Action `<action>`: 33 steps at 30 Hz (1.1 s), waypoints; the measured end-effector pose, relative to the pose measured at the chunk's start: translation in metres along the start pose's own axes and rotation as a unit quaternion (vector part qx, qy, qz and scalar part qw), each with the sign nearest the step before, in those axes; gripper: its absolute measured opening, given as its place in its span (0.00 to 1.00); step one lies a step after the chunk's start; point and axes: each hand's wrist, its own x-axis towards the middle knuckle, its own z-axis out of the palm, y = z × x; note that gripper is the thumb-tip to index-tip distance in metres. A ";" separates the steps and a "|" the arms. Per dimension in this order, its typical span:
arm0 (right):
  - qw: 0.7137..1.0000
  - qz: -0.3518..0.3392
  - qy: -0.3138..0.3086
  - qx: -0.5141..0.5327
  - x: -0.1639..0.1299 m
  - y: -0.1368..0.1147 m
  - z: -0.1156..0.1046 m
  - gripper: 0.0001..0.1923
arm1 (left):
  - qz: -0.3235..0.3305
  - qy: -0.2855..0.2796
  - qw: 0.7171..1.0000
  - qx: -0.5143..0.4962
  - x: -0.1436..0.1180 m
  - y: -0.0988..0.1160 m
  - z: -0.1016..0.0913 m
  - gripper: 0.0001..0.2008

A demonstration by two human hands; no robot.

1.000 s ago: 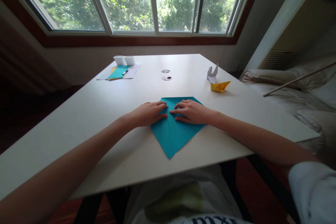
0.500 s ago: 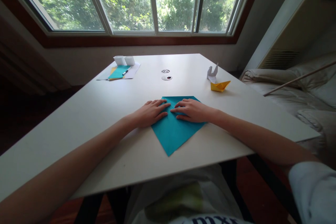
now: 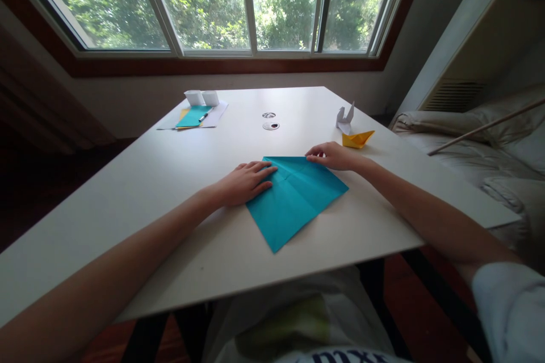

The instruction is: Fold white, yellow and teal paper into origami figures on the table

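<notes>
A teal sheet of paper (image 3: 293,204) lies on the white table in front of me, with its far edge straight and crease lines running across it. My left hand (image 3: 247,181) rests flat on its left side, fingers spread over the surface. At the far right corner of the sheet, my right hand (image 3: 330,156) has its fingertips closed on the edge. The underside of the paper and the thumb's exact hold are hidden.
A folded yellow paper boat (image 3: 357,139) and a white origami figure (image 3: 344,119) stand beyond my right hand. Back left are teal and yellow sheets (image 3: 193,116), a pen (image 3: 205,116) and two white paper boxes (image 3: 201,98). Round fittings (image 3: 271,125) sit mid-table.
My right hand has moved from the middle of the sheet, away from me and rightward, to the far right corner, uncovering the creases. My left hand has stayed in place.
</notes>
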 end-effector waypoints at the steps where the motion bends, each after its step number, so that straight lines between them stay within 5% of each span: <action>1: 1.000 0.002 -0.007 0.027 0.000 0.000 -0.001 0.22 | 0.000 0.000 1.000 0.000 0.000 0.000 0.000 0.28; 11: 0.966 -0.045 -0.081 0.240 -0.001 -0.015 -0.002 0.32 | 0.005 0.002 1.000 0.004 0.000 -0.003 0.001 0.28; 33: 0.979 -0.161 -0.086 0.096 -0.005 -0.029 0.010 0.18 | 0.009 0.037 0.999 0.000 0.001 -0.002 0.003 0.26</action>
